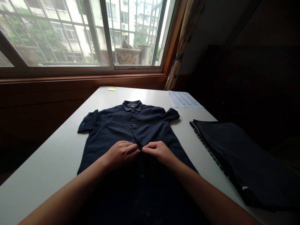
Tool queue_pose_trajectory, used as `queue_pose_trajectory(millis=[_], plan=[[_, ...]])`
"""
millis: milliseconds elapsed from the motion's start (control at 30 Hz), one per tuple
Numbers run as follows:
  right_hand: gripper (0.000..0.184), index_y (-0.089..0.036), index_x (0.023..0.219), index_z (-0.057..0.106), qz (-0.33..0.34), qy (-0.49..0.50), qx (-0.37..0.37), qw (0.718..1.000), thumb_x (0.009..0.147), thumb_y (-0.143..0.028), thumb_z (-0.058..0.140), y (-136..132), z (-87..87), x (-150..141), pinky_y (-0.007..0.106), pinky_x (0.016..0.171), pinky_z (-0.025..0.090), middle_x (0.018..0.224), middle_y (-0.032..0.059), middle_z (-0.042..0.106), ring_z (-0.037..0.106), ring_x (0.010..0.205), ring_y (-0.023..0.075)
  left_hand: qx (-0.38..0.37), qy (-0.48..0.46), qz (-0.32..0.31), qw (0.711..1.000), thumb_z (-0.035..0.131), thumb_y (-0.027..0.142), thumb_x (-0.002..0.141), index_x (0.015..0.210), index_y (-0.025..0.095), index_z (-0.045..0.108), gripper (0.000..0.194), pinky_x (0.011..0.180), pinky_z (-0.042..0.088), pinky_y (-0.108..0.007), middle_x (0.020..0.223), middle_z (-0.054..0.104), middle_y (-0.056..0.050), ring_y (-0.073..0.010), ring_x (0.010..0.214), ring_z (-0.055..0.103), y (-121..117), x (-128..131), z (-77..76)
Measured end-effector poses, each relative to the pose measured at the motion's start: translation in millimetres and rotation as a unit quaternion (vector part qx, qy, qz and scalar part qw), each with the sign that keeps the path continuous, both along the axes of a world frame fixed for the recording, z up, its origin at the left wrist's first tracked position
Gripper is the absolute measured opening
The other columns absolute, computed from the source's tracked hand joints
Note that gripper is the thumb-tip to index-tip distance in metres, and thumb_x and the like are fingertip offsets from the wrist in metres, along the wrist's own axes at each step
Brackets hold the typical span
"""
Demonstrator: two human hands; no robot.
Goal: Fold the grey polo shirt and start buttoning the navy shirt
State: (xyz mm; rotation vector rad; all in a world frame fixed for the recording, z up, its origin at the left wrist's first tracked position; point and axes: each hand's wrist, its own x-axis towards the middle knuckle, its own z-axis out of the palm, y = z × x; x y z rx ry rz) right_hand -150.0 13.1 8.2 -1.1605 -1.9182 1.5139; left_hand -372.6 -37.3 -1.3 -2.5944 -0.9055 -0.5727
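Note:
A dark navy short-sleeved shirt (112,125) lies face up, its collar towards the window and its sleeves spread to both sides. The upper front is closed by small buttons. At the middle of the front, my left hand (124,151) pinches the placket edge beside a small button. Just to the right of it, my right hand (158,151) pinches the other edge between thumb and fingers. The two fingertips nearly meet, and the cloth between them is slightly raised. More buttons show lower down on the shaded part of the shirt.
The shirt rests on a white table (58,147). Folded dark trousers (241,147) lie at the right edge. Printed paper sheets (184,99) are at the back right, and a yellow sticky note (112,89) is at the back left. A barred window is beyond.

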Motion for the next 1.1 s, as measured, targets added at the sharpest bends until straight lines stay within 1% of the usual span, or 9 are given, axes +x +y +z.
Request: queue_pose_trajectory(millis=[167, 267, 333, 400, 500, 567, 833, 1000, 1100], plan=[[0.034, -0.014, 0.086, 0.081, 0.021, -0.001, -0.006, 1.000, 0.075, -0.046, 0.074, 2.0, -0.8, 2.2, 0.026, 0.067, 0.041, 0.075, 0.0020, 0.073, 0.059, 0.069, 0.0165, -0.007, -0.002, 0.002, 1.000, 0.043, 0.017, 0.101, 0.080, 0.019, 0.054, 0.024, 0.054, 0.034, -0.030, 0.073, 0.053, 0.001, -0.0127, 0.059, 0.045, 0.1, 0.9, 2.1], [0.039, -0.013, 0.068, 0.075, 0.036, -0.007, -0.008, 0.999, 0.081, -0.049, 0.067, 4.3, -1.2, 3.8, 0.024, 0.054, 0.030, 0.054, -0.0031, 0.057, 0.043, 0.053, 0.0098, -0.011, -0.005, 0.004, 1.000, 0.044, 0.018, 0.101, 0.081, 0.019, 0.055, 0.024, 0.054, 0.035, -0.030, 0.072, 0.053, 0.001, -0.0126, 0.058, 0.045, -0.2, 0.8, 2.4], [0.045, -0.013, 0.061, 0.070, 0.037, -0.010, -0.015, 0.999, 0.084, -0.051, 0.063, 5.1, -0.8, 4.2, 0.025, 0.050, 0.022, 0.048, -0.0051, 0.046, 0.033, 0.048, 0.0080, -0.011, -0.007, 0.005, 1.000, 0.043, 0.019, 0.102, 0.081, 0.018, 0.056, 0.024, 0.054, 0.035, -0.030, 0.072, 0.053, 0.001, -0.0126, 0.058, 0.045, -0.4, 0.7, 2.1], [0.041, -0.012, 0.068, 0.073, 0.034, -0.006, -0.022, 0.999, 0.083, -0.049, 0.064, 5.2, 0.1, 3.8, 0.024, 0.051, 0.024, 0.051, -0.0044, 0.049, 0.036, 0.050, 0.0086, -0.013, -0.007, 0.005, 1.000, 0.043, 0.020, 0.102, 0.082, 0.018, 0.057, 0.024, 0.053, 0.035, -0.030, 0.072, 0.053, 0.001, -0.0127, 0.058, 0.044, -0.5, 0.8, 1.7], [0.033, -0.013, 0.086, 0.079, 0.026, -0.003, -0.021, 0.999, 0.078, -0.043, 0.069, 4.4, 1.6, 2.5, 0.024, 0.058, 0.034, 0.067, 0.0000, 0.066, 0.050, 0.060, 0.0120, -0.011, -0.006, 0.003, 1.000, 0.045, 0.019, 0.101, 0.082, 0.019, 0.057, 0.023, 0.053, 0.034, -0.030, 0.072, 0.052, 0.001, -0.0129, 0.058, 0.044, -0.7, 1.7, 1.6], [0.032, -0.013, 0.092, 0.080, 0.021, -0.005, -0.020, 1.000, 0.076, -0.040, 0.071, 4.2, 2.1, 1.8, 0.025, 0.062, 0.038, 0.073, 0.0019, 0.070, 0.053, 0.063, 0.0131, -0.007, -0.005, 0.004, 1.000, 0.045, 0.018, 0.101, 0.082, 0.018, 0.057, 0.022, 0.053, 0.034, -0.030, 0.072, 0.052, 0.002, -0.0129, 0.058, 0.044, -0.7, 2.3, 1.8], [0.034, -0.013, 0.098, 0.079, 0.037, -0.008, -0.053, 0.998, 0.075, -0.035, 0.066, 8.0, -2.0, 2.7, 0.022, 0.050, 0.035, 0.064, 0.0001, 0.066, 0.047, 0.051, 0.0091, -0.009, -0.004, 0.004, 1.000, 0.044, 0.019, 0.102, 0.082, 0.019, 0.057, 0.023, 0.053, 0.036, -0.030, 0.073, 0.053, 0.002, -0.0130, 0.059, 0.045, -0.6, 2.1, 3.0], [0.035, -0.015, 0.101, 0.078, 0.039, 0.010, -0.074, 0.996, 0.075, -0.035, 0.066, 8.9, -6.9, 2.9, 0.020, 0.049, 0.035, 0.077, 0.0022, 0.071, 0.049, 0.054, 0.0090, -0.008, -0.008, 0.005, 1.000, 0.044, 0.020, 0.102, 0.084, 0.019, 0.057, 0.022, 0.053, 0.035, -0.030, 0.072, 0.052, 0.002, -0.0131, 0.058, 0.044, -0.7, 2.5, 3.5], [0.033, -0.015, 0.098, 0.078, 0.034, -0.003, -0.063, 0.997, 0.077, -0.038, 0.068, 6.5, -2.9, 2.2, 0.020, 0.047, 0.032, 0.073, 0.0015, 0.070, 0.047, 0.052, 0.0084, -0.002, -0.005, 0.001, 1.000, 0.044, 0.018, 0.102, 0.084, 0.018, 0.056, 0.022, 0.052, 0.035, -0.030, 0.072, 0.052, 0.002, -0.0131, 0.057, 0.044, -0.7, 2.6, 4.2]])
